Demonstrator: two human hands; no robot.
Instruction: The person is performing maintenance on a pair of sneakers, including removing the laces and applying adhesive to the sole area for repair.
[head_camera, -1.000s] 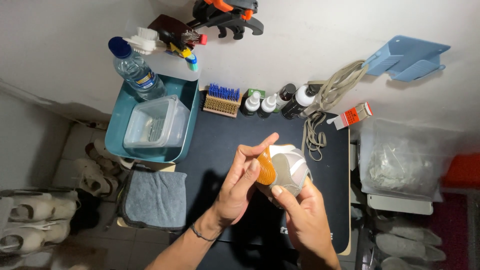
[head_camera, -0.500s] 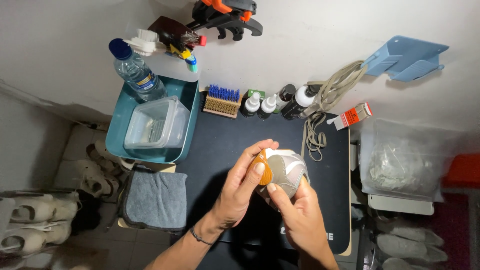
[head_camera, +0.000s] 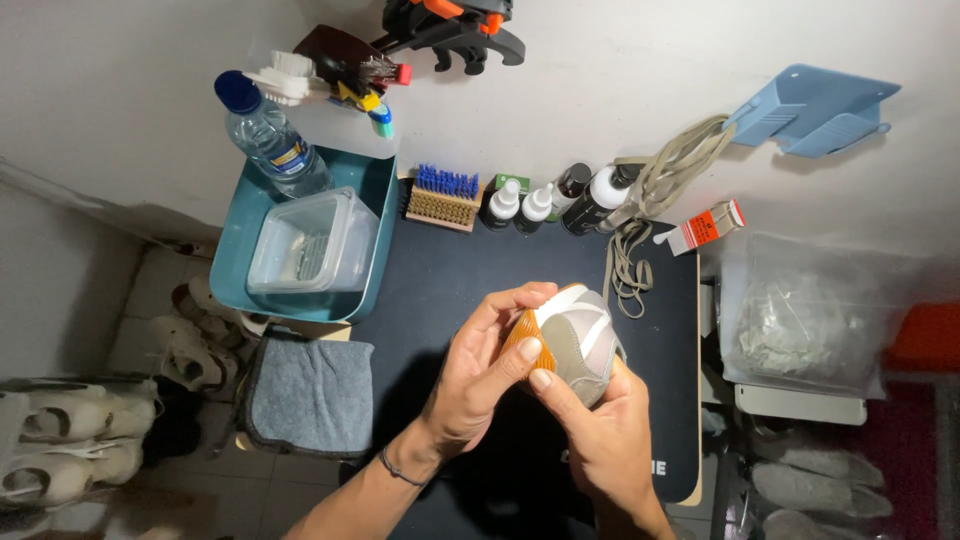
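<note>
Both of my hands hold a small grey and white sneaker (head_camera: 578, 340) with an orange sole above the dark mat (head_camera: 470, 270). My left hand (head_camera: 478, 375) wraps its fingers over the orange sole edge from the left. My right hand (head_camera: 598, 435) cradles the shoe from below, thumb pressed on the sole next to the left thumb. The shoe's toe points up and away from me. Its far side is hidden by my fingers.
A teal bin (head_camera: 372, 215) with a clear plastic tub (head_camera: 312, 243) and a water bottle (head_camera: 268, 140) stands at the left. A blue-bristled brush (head_camera: 443, 200), small bottles (head_camera: 540, 205), beige laces (head_camera: 640, 250) and a grey towel (head_camera: 310, 395) lie around. A clear bag (head_camera: 810, 320) sits at the right.
My left fingers have curled over the shoe's sole edge, where before they stood raised and spread. The shoe has turned a little in my hands.
</note>
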